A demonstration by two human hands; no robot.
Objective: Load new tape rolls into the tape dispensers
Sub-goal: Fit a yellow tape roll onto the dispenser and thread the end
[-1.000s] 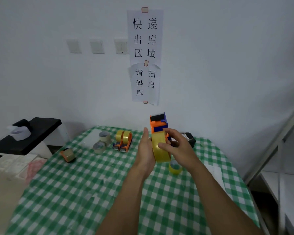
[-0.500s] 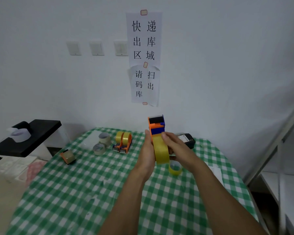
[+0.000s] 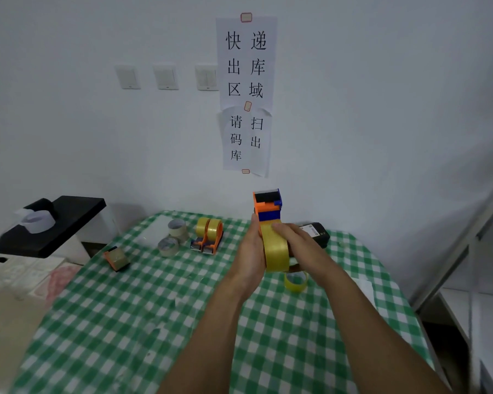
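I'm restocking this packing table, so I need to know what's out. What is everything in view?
tablecloth: one, green and white check, covers the table
tape dispenser: one, orange and blue, held above the tablecloth
tape roll: one, yellow, on the held dispenser
loaded dispensers: two, orange with yellow rolls, far side
empty cores: two, grey, left of those
thin roll: one, yellow, on the cloth under the right hand
black device: one, behind the right hand
switches: three, white, wall
paper signs: two, white, wall
left hand: holds the dispenser
right hand: fingers curled over the tape roll
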